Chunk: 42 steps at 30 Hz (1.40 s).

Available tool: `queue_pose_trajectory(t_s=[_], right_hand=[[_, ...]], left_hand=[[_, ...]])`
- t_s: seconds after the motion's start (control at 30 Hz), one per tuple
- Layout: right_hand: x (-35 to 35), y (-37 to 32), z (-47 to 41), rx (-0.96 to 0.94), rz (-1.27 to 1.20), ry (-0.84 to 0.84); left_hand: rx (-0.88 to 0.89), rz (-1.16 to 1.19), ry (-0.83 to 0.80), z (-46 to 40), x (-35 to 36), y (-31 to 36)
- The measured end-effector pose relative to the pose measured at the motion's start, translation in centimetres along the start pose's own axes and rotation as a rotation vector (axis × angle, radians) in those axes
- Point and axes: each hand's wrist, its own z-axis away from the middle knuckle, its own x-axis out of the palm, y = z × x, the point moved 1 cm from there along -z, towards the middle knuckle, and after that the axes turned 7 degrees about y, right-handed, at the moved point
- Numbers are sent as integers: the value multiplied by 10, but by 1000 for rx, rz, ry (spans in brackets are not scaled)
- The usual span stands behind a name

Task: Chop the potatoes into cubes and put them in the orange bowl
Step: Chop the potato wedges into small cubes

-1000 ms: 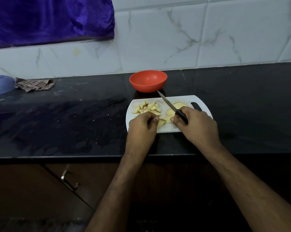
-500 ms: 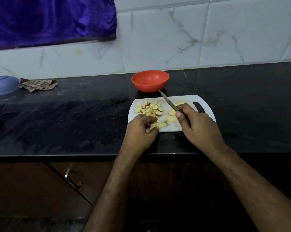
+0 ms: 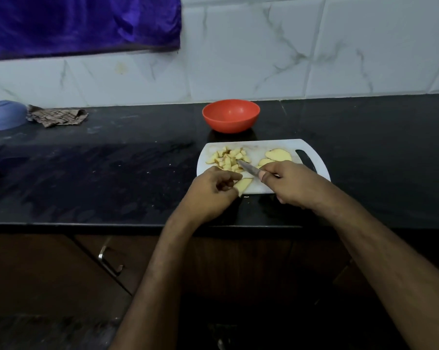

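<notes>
Right hand (image 3: 293, 184) holds knife (image 3: 248, 169); left hand (image 3: 210, 192) pinches potato slice (image 3: 245, 185).

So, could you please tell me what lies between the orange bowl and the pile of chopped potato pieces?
In the head view, only dark countertop and bare cutting board separate orange bowl from pieces.

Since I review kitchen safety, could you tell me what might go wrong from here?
1. The left hand pinches a pale potato slice right beside the steel knife, so fingers may be nicked.
2. That slice overhangs the white plastic chopping board edge and might slip onto the black counter.
</notes>
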Motion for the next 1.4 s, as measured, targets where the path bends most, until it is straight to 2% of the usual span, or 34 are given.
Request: queue_pose_trajectory(t_s=[0.1, 0.2, 0.33, 0.47, 0.57, 0.77, 1.0, 1.4], right_hand=[[3, -1, 3, 27, -61, 8], [8, 3, 13, 21, -86, 80], [8, 5, 30, 70, -100, 167], [5, 1, 40, 67, -38, 134], [7, -5, 42, 47, 32, 118], [9, -17, 44, 56, 189, 99], [10, -25, 42, 93, 336, 64], [1, -42, 40, 118, 408, -81]], left_hand=[[74, -56, -100, -3, -8, -2], [102, -104, -95, -7, -4, 0], [127, -150, 59, -8, 16, 6], [95, -207, 219, -6, 35, 15], [48, -167, 278, -7, 38, 17], [23, -124, 200, -7, 31, 15], [15, -134, 239, -5, 32, 18], [59, -218, 234, -4, 34, 20]])
